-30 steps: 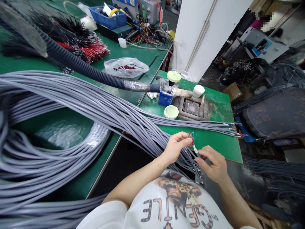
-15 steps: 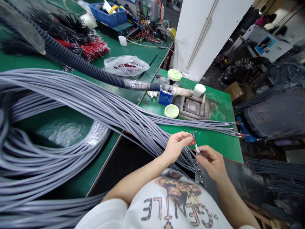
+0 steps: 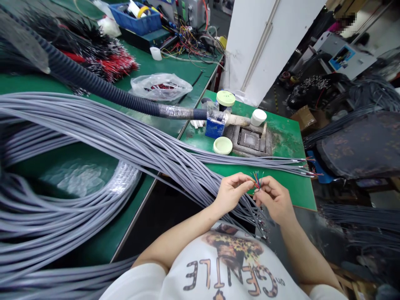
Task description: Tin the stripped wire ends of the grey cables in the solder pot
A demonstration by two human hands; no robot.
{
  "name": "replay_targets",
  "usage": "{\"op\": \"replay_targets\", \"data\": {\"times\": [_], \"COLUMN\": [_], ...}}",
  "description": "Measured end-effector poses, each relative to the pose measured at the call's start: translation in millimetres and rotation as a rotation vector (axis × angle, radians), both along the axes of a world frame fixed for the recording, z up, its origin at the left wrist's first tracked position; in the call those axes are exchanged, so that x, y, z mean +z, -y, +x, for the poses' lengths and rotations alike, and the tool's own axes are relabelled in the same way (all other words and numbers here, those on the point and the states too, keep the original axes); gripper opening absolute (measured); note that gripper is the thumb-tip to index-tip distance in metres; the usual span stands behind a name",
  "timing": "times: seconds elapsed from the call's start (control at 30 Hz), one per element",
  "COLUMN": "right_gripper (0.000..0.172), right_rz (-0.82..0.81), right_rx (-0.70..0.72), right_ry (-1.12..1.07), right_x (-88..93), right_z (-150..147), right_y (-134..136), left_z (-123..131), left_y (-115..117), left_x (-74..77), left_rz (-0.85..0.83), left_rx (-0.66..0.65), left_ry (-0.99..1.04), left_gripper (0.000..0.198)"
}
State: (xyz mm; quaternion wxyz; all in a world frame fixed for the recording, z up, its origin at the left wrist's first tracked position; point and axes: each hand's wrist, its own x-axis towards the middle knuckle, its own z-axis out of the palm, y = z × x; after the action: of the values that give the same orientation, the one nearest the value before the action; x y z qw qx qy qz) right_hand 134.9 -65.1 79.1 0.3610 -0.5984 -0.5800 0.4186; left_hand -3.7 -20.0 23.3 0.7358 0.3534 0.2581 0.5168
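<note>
Thin coloured wires (image 3: 257,179) fan out from the end of a grey cable, red, blue and green among them. My left hand (image 3: 235,191) pinches some of these wires between thumb and fingertips. Close beside it, my right hand (image 3: 275,199) is closed on the same bundle, its thumb and forefinger at the base of the fan. The cable's white-wrapped end is now mostly hidden behind the right fingers. Under and left of my hands runs a thick bundle of grey cables (image 3: 175,162), several stripped ends (image 3: 261,223) hanging below.
A dark corrugated hose (image 3: 125,100) crosses the green table to a soldering pot (image 3: 250,138). Around it stand a blue box (image 3: 215,127), a pale green lid (image 3: 223,145) and a white jar (image 3: 258,117). Cable ends (image 3: 309,168) lie along the board's right edge.
My right hand has moved up from the grey cable's white-wrapped end to the coloured wires, closer to my left hand. The left hand keeps its pinch. The view has shifted slightly.
</note>
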Motion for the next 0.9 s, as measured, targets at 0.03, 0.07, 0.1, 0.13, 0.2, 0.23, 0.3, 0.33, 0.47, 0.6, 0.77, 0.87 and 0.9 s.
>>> {"op": "replay_targets", "data": {"times": [0.03, 0.07, 0.1, 0.13, 0.2, 0.23, 0.3, 0.33, 0.47, 0.6, 0.77, 0.87, 0.9], "right_gripper": [0.02, 0.022, 0.026, 0.031, 0.037, 0.037, 0.031, 0.028, 0.021, 0.023, 0.019, 0.017, 0.017], "right_rz": [-0.014, -0.025, -0.036, -0.041, -0.067, -0.089, -0.118, -0.117, 0.011, 0.119, 0.142, 0.098, 0.076], "right_rx": [-0.005, -0.012, -0.018, -0.024, -0.015, -0.004, 0.007, 0.006, -0.028, -0.07, -0.1, -0.062, -0.046], "right_ry": [-0.063, -0.126, -0.183, -0.23, -0.262, -0.246, -0.186, -0.148, 0.009, 0.107, 0.121, 0.112, 0.107], "right_x": [-0.1, -0.2, -0.3, -0.4, -0.4, -0.3, 0.1, 0.5, 1.6, 0.7, -1.8, -1.5, -1.1], "right_z": [-1, -2, -2, -3, -2, -2, -1, -1, -3, -7, -5, -2, 0], "right_y": [-1, -2, -3, -5, -8, -10, -13, -14, -14, -13, -15, -18, -19], "left_z": [0, -1, -1, -2, -4, -5, -7, -8, -8, -7, -5, -3, -2], "left_y": [0, 1, 1, 1, 1, 1, 0, 0, -1, 0, 1, 1, 0], "left_x": [-0.7, -1.5, -2.2, -3.0, -4.3, -4.9, -5.9, -6.4, -8.4, -9.1, -9.9, -11.3, -11.8], "left_rz": [0.014, 0.037, 0.071, 0.118, 0.234, 0.292, 0.375, 0.398, 0.409, 0.398, 0.392, 0.396, 0.392], "left_rx": [0.002, 0.01, 0.021, 0.036, 0.078, 0.103, 0.151, 0.17, 0.212, 0.23, 0.228, 0.23, 0.229], "left_ry": [-0.002, -0.014, -0.041, -0.082, -0.18, -0.224, -0.282, -0.297, -0.335, -0.344, -0.363, -0.364, -0.361], "left_gripper": [0.022, 0.021, 0.021, 0.02, 0.018, 0.017, 0.015, 0.014, 0.015, 0.016, 0.017, 0.015, 0.015]}}
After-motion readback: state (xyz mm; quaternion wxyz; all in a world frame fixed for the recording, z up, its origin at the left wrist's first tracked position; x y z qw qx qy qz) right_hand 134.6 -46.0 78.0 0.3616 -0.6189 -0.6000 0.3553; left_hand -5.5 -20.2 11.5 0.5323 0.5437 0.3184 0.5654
